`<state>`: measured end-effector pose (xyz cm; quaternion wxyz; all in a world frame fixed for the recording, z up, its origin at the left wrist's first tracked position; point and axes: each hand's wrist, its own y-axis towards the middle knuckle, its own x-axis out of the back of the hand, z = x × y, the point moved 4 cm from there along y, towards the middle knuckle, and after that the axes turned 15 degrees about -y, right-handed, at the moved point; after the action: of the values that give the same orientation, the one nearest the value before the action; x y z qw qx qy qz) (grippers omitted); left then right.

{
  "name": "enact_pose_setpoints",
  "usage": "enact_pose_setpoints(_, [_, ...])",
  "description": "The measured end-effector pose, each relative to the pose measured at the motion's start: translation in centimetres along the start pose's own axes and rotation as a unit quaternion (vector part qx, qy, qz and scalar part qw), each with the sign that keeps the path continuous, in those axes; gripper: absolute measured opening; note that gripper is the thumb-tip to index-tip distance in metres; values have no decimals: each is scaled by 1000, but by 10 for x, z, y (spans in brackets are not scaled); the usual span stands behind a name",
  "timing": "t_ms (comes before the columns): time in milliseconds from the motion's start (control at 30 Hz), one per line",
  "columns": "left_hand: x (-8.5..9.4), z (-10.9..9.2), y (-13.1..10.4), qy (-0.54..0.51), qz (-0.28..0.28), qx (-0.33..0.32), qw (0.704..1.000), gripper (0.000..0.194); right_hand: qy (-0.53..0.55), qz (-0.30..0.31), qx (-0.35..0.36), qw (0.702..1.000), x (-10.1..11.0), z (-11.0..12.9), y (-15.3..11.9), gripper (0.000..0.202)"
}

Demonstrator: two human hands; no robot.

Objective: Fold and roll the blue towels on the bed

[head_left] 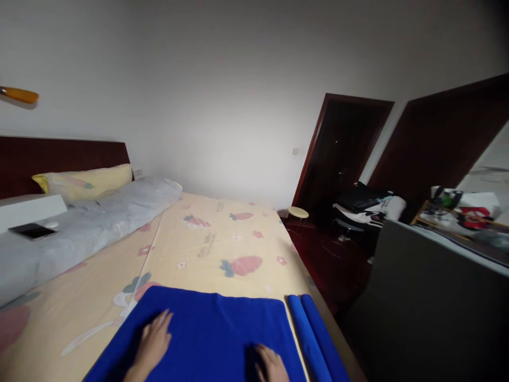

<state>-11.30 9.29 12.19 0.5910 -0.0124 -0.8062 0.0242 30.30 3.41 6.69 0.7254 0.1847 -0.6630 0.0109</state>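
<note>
At the near edge of the scene, the person's two bare hands lie on a blue cloth (214,329) spread flat over the bed. The left hand (154,342) rests palm down on the near left part of the cloth, fingers stretched out and slightly spread, gripping nothing. The right hand (272,363) lies flat on the near right part, partly cut off by the bottom edge of the view; its fingers look extended and released, pressing on the fabric rather than holding it.

Just beside the cloth on the right, close to the bed's right edge, lie two rolled blue cloths (316,337), side by side and touching each other, running from far to near.

All of this sits on a pale yellow bedsheet (222,239) printed with strawberries and small flowers. Farther to the left, a grey duvet (91,223) is bunched along the bed, with a yellow pillow (85,183) against the dark wooden headboard (59,156). A dark phone or tablet (32,231) lies on a white surface at the far left.

To the right of the bed, a small round stool (298,212) stands near a dark doorway (342,154), and a chair piled with clothes (363,204) stands beside it. A cluttered desk (461,217) fills the right side.
</note>
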Motion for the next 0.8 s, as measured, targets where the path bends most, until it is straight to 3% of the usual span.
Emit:
enact_pose_setpoints(67, [-24,-63,10,-67,22,-74,995,61,46,17,22,999,-10,39,37,49])
enact_pose_setpoints(133, [-49,-105,19,-93,61,-98,989,61,64,8,46,997,-31,73,69,53])
enact_pose_setpoints(200, [-72,-124,30,-99,96,-98,986,62,55,-14,66,996,-58,90,94,54])
enact_pose_setpoints(267, [-88,-125,43,-108,111,-104,982,60,36,-25,88,995,-84,89,114,55])
enact_pose_setpoints(367, [-92,-99,68,-101,80,-90,988,56,10,-22,60,998,-104,47,130,53])
enact_pose_setpoints(500, [-67,-27,96,-11,2,56,998,60,-41,-19,-119,992,-97,-53,121,50])
enact_pose_setpoints(600, [-50,27,109,14,0,135,991,61,-79,-16,-204,976,-89,-114,106,58])
enact_pose_setpoints(700, [-44,61,118,33,16,147,988,60,-94,-16,-208,973,-90,-144,102,61])
enact_pose_setpoints(800, [-38,73,123,32,10,145,989,61,-100,-19,-192,976,-89,-153,105,61])
